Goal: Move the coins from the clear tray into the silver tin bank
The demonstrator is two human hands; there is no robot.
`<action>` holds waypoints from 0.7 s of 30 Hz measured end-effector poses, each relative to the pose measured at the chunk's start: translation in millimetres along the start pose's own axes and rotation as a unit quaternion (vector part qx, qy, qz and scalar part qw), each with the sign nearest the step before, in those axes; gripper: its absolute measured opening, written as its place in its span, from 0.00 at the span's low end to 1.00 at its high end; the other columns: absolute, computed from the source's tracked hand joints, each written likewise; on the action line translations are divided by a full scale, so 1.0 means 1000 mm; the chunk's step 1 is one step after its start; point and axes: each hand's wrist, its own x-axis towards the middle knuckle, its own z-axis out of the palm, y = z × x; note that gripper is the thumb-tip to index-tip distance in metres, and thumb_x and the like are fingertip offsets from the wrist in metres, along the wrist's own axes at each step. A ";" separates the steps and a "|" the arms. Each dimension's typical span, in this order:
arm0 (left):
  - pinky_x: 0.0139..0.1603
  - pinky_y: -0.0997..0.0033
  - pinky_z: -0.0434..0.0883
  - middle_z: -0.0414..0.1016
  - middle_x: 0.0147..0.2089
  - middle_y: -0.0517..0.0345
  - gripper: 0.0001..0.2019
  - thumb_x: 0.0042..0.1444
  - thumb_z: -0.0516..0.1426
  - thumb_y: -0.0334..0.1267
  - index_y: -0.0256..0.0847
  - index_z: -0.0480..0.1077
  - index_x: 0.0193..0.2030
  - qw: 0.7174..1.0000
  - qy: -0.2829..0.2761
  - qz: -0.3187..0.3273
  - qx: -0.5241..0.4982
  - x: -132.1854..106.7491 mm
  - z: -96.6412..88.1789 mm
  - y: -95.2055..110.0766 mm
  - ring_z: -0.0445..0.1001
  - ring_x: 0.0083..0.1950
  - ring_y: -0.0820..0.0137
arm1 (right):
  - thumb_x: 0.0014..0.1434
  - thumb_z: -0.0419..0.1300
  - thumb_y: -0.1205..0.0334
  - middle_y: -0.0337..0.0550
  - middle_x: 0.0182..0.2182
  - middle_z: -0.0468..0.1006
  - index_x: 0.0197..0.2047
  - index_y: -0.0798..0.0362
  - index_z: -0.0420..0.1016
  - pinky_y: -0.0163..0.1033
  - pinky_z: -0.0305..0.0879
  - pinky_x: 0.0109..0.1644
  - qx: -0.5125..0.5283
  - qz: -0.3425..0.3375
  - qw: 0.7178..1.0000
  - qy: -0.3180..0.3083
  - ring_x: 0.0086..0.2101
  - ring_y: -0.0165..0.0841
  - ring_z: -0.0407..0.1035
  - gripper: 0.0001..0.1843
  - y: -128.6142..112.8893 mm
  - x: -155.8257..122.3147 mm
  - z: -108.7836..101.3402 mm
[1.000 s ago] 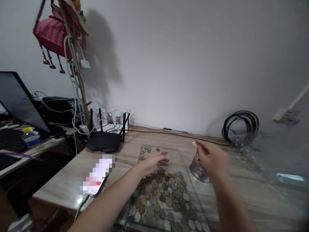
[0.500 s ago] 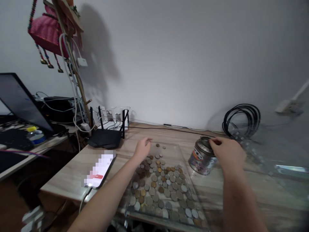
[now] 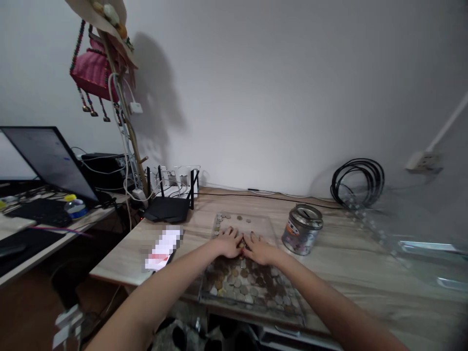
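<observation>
My left hand and my right hand lie side by side, palms down, fingers stretched out, on coins spread over a clear plastic tray. Their fingertips nearly meet near the tray's middle. The silver and brass-coloured coins fill most of the near part, and a few lie along the far left edge. Some coins are hidden beneath my hands. To the right of the tray a round metal tin with a slot in its lid stands upright, apart from both hands.
A phone lies left of the tray, with a black router behind it. Coiled black cable leans against the wall at the right, beside a clear plastic container. A monitor stands on the left desk.
My right hand has left the tin's lid and come down onto the coins beside my left hand. My left hand has moved inward over the coins. The view has shifted slightly.
</observation>
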 end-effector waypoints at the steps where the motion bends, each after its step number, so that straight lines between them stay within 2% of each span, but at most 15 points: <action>1: 0.58 0.47 0.43 0.37 0.66 0.45 0.31 0.54 0.42 0.48 0.38 0.43 0.63 1.000 0.004 0.019 0.004 -0.009 0.002 0.002 0.36 0.65 0.54 | 0.55 0.41 0.44 0.56 0.62 0.42 0.64 0.54 0.40 0.55 0.42 0.56 -0.004 0.002 1.000 -0.007 0.59 0.50 0.40 0.38 0.000 -0.008 0.006; 4: 0.58 0.53 0.49 0.46 0.64 0.45 0.32 0.50 0.48 0.52 0.39 0.50 0.60 0.997 0.031 0.067 0.013 -0.030 0.004 0.006 0.44 0.64 0.55 | 0.54 0.43 0.45 0.57 0.62 0.41 0.63 0.57 0.42 0.54 0.43 0.55 -0.017 -0.013 1.000 0.014 0.58 0.52 0.39 0.39 -0.001 -0.031 0.018; 7: 0.54 0.61 0.57 0.59 0.56 0.44 0.34 0.40 0.57 0.53 0.37 0.59 0.53 0.995 0.055 0.078 0.023 -0.040 0.001 0.011 0.56 0.57 0.57 | 0.49 0.51 0.49 0.58 0.57 0.55 0.59 0.58 0.55 0.49 0.49 0.53 -0.012 -0.055 0.996 0.073 0.54 0.49 0.51 0.36 -0.003 -0.044 0.019; 9: 0.49 0.67 0.62 0.64 0.51 0.46 0.33 0.36 0.60 0.53 0.36 0.63 0.48 0.997 0.042 0.062 0.002 -0.042 -0.003 0.016 0.63 0.51 0.60 | 0.43 0.58 0.51 0.56 0.50 0.64 0.53 0.57 0.62 0.45 0.53 0.50 0.004 -0.071 0.993 0.092 0.48 0.45 0.59 0.34 -0.003 -0.046 0.014; 11: 0.41 0.71 0.65 0.69 0.45 0.50 0.30 0.37 0.60 0.51 0.36 0.63 0.47 0.998 0.007 0.047 -0.038 -0.044 -0.007 0.023 0.68 0.44 0.65 | 0.36 0.62 0.52 0.53 0.46 0.67 0.49 0.57 0.64 0.41 0.57 0.46 0.024 -0.068 0.994 0.083 0.44 0.42 0.62 0.36 -0.002 -0.048 0.007; 14: 0.36 0.73 0.65 0.71 0.40 0.53 0.27 0.37 0.61 0.48 0.36 0.65 0.44 0.999 -0.004 0.018 -0.035 -0.050 -0.010 0.032 0.70 0.39 0.66 | 0.31 0.65 0.56 0.51 0.43 0.69 0.48 0.59 0.63 0.38 0.59 0.42 0.036 -0.049 0.997 0.038 0.41 0.39 0.64 0.39 -0.001 -0.052 -0.002; 17: 0.35 0.74 0.66 0.71 0.41 0.53 0.26 0.36 0.62 0.44 0.37 0.66 0.43 1.000 -0.009 0.016 -0.024 -0.061 -0.011 0.037 0.70 0.39 0.67 | 0.32 0.65 0.61 0.46 0.37 0.72 0.44 0.57 0.66 0.36 0.60 0.36 0.022 -0.039 0.999 0.000 0.36 0.37 0.65 0.32 -0.005 -0.059 -0.006; 21: 0.33 0.75 0.66 0.72 0.38 0.54 0.18 0.39 0.59 0.39 0.36 0.68 0.40 0.998 -0.036 0.057 -0.008 -0.074 -0.009 0.039 0.70 0.37 0.68 | 0.34 0.63 0.64 0.42 0.32 0.73 0.34 0.55 0.70 0.34 0.59 0.33 0.015 -0.042 0.999 -0.007 0.33 0.35 0.66 0.19 -0.013 -0.068 -0.002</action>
